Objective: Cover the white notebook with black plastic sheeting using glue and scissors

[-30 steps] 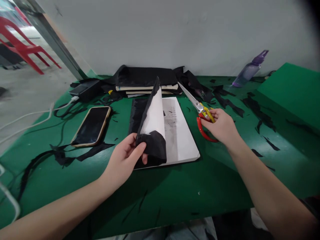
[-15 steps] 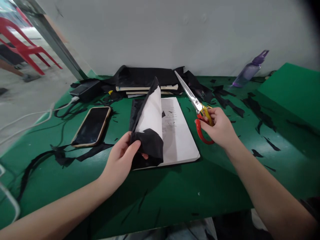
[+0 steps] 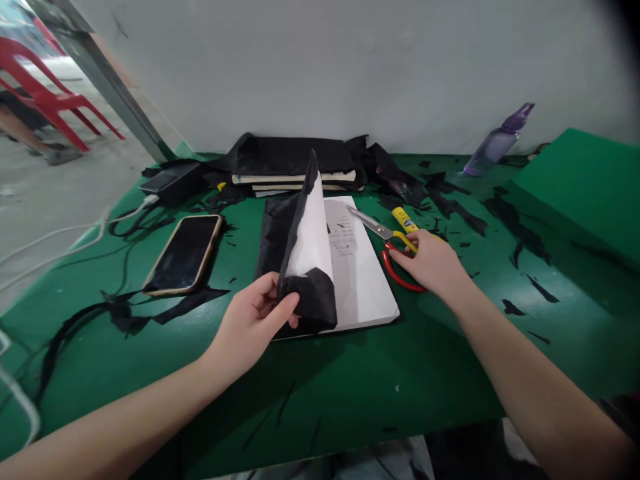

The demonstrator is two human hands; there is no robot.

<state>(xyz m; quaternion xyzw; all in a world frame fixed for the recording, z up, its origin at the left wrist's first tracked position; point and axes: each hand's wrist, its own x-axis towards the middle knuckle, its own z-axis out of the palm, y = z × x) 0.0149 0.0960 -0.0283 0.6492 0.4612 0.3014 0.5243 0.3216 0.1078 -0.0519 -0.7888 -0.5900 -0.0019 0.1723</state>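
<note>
An open book (image 3: pixel 369 283) with printed white pages lies on the green table. Its black-covered front cover (image 3: pixel 311 303) is lifted upright, the white inner face curved and edged with black material folded over it. My left hand (image 3: pixel 253 320) pinches the lower part of that cover between thumb and fingers. At the book's right edge, my right hand (image 3: pixel 431 265) is closed on the red and yellow handles of a pair of scissors (image 3: pixel 377 228). The scissors rest low, tips over the page. A yellow glue stick (image 3: pixel 403 219) lies right behind them, partly hidden by my right hand.
A phone (image 3: pixel 186 255) and a black charger (image 3: pixel 173 181) with a white cable lie on the left. Black-covered books (image 3: pixel 295 155) are stacked against the wall. Black scraps (image 3: pixel 517 223) litter the right side, near a purple bottle (image 3: pixel 495 147) and a green board (image 3: pixel 580 180).
My right hand has lowered the scissors to the table, their tips dropping toward the page. The glue stick has come into view. My left hand has shifted the raised cover slightly right.
</note>
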